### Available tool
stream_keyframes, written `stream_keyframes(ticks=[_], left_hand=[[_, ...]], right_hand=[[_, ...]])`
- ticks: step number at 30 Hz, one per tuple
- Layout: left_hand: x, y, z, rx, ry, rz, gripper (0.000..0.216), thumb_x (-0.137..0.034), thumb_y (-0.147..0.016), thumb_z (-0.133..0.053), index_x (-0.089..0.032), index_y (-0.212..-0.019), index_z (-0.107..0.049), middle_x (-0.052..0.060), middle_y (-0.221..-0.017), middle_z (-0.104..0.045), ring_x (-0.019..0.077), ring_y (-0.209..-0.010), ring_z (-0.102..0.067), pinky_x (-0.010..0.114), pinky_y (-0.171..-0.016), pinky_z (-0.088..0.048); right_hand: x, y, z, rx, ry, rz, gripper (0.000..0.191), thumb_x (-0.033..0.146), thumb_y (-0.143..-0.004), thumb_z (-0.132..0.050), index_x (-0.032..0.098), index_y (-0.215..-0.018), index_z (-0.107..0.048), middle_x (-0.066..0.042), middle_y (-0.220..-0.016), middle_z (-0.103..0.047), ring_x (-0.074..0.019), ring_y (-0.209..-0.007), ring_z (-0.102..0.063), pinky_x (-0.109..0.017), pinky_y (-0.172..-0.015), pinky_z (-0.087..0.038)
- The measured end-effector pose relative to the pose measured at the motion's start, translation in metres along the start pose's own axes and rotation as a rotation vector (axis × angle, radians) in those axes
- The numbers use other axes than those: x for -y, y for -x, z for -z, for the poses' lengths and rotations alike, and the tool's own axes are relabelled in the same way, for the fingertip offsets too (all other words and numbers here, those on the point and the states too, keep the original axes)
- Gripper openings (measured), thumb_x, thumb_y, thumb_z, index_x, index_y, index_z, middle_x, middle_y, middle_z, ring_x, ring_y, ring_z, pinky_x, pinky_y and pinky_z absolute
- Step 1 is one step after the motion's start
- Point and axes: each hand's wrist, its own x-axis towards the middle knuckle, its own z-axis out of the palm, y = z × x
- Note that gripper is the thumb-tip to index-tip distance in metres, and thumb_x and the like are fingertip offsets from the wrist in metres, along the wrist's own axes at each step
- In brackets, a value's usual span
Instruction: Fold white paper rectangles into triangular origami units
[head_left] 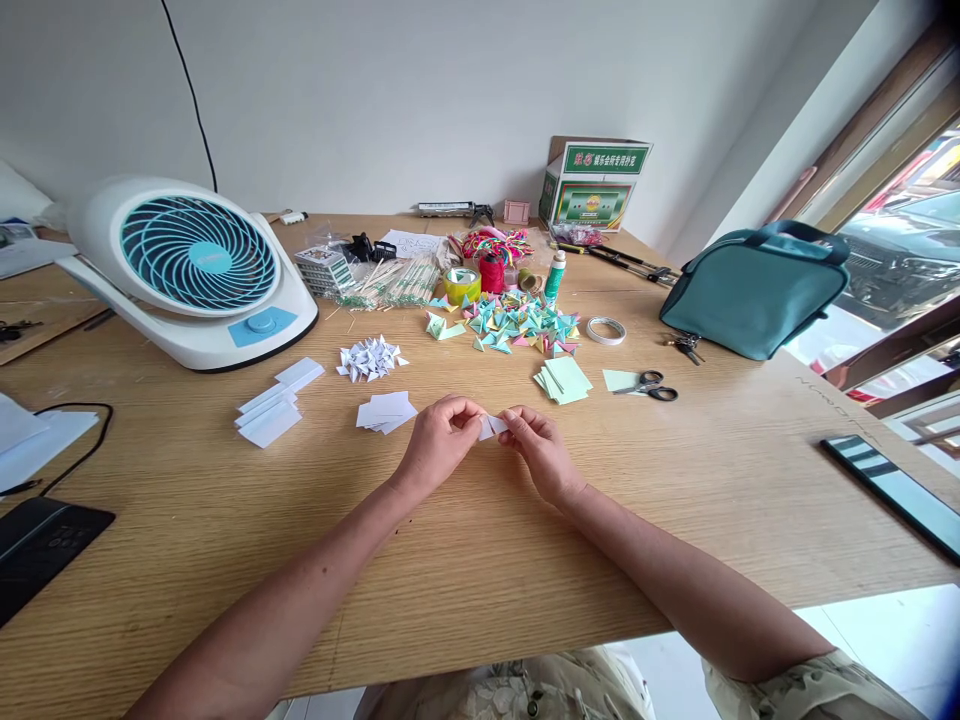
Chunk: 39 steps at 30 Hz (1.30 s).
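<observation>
Between my two hands is a small folded piece of white paper (493, 426), raised a little over the desk. My left hand (448, 437) pinches its left end between thumb and fingertips. On the other side, my right hand (541, 452) pinches the right end. A stack of white paper slips (386, 411) lies just left of my left hand. Behind it sits a pile of folded white paper pieces (369, 358). Light green paper squares (564, 381) are stacked beyond my right hand, and black-handled scissors (651, 385) rest on another green sheet.
A white and blue fan (195, 270) stands at the left. Colourful folded papers (525, 322), a tape roll (606, 330) and green thread (555, 275) lie mid-desk. A teal bag (754, 290) and phone (896, 490) are at the right, a carton (596, 188) at the back.
</observation>
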Motion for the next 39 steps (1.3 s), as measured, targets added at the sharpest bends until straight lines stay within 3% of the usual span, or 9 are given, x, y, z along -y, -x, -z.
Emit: stream_keyframes(ticks=[8,11,14,18,21,25,31,39], left_hand=[[0.004,-0.001,0.0,0.105,0.159,0.121,0.016,-0.029,-0.078,-0.056,-0.016,-0.07,-0.062,-0.001,-0.063,-0.055,0.0108,-0.058,-0.051,0.021,-0.053,-0.047],[0.004,-0.003,0.002,0.153,0.341,0.237,0.016,-0.03,-0.076,-0.059,-0.015,-0.07,-0.061,0.0,-0.069,-0.055,0.0106,-0.062,-0.052,0.022,-0.054,-0.052],[0.004,-0.005,0.005,0.214,0.506,0.374,0.017,-0.031,-0.073,-0.064,-0.014,-0.07,-0.061,0.0,-0.069,-0.053,0.0092,-0.062,-0.05,0.022,-0.055,-0.054],[0.007,-0.005,0.007,0.273,0.676,0.475,0.022,-0.03,-0.07,-0.071,-0.014,-0.084,-0.064,0.001,-0.075,-0.056,0.0079,-0.063,-0.051,0.024,-0.058,-0.056],[0.006,-0.004,0.006,0.277,0.704,0.464,0.023,-0.033,-0.073,-0.071,-0.014,-0.085,-0.065,0.004,-0.078,-0.059,0.0097,-0.065,-0.054,0.025,-0.06,-0.056],[0.002,-0.001,-0.001,0.257,0.561,0.354,0.027,-0.035,-0.072,-0.072,-0.014,-0.086,-0.067,0.004,-0.082,-0.058,0.0107,-0.067,-0.053,0.023,-0.054,-0.055],[0.007,0.002,-0.012,0.166,0.439,0.245,0.03,-0.042,-0.073,-0.07,-0.014,-0.067,-0.06,0.0,-0.069,-0.054,0.0092,-0.06,-0.05,0.022,-0.052,-0.054],[0.016,0.003,-0.015,0.178,0.371,0.25,0.029,-0.042,-0.075,-0.068,-0.014,-0.069,-0.062,0.0,-0.068,-0.057,0.01,-0.058,-0.053,0.024,-0.053,-0.055]], right_hand=[[0.004,-0.005,0.004,-0.003,0.196,0.108,0.037,0.052,-0.076,-0.067,0.018,-0.065,-0.058,0.001,-0.06,-0.052,-0.0114,-0.058,-0.044,-0.025,-0.056,-0.037],[0.006,-0.006,0.009,0.073,0.244,0.154,0.032,0.05,-0.085,-0.057,0.019,-0.079,-0.064,0.0,-0.068,-0.058,-0.013,-0.062,-0.05,-0.027,-0.061,-0.042],[0.01,-0.006,0.014,0.152,0.326,0.303,0.024,0.042,-0.084,-0.06,0.023,-0.098,-0.066,-0.003,-0.087,-0.064,-0.0152,-0.075,-0.056,-0.029,-0.069,-0.045],[0.011,-0.006,0.014,0.183,0.44,0.423,0.014,0.035,-0.083,-0.063,0.022,-0.086,-0.068,-0.004,-0.084,-0.063,-0.0172,-0.078,-0.056,-0.031,-0.071,-0.045],[0.009,-0.007,0.013,0.096,0.363,0.317,0.02,0.04,-0.082,-0.064,0.02,-0.08,-0.064,-0.003,-0.076,-0.062,-0.0156,-0.07,-0.055,-0.03,-0.066,-0.044],[0.007,-0.009,0.01,0.04,0.206,0.151,0.033,0.05,-0.075,-0.069,0.019,-0.074,-0.061,-0.001,-0.07,-0.063,-0.0141,-0.064,-0.054,-0.027,-0.06,-0.043],[0.011,-0.009,0.01,0.064,0.177,0.075,0.037,0.054,-0.076,-0.066,0.017,-0.071,-0.064,0.001,-0.061,-0.057,-0.0108,-0.057,-0.047,-0.024,-0.055,-0.038],[0.002,-0.011,0.014,0.042,0.124,0.032,0.039,0.055,-0.074,-0.067,0.017,-0.066,-0.061,0.003,-0.057,-0.051,-0.0103,-0.054,-0.041,-0.024,-0.054,-0.033]])
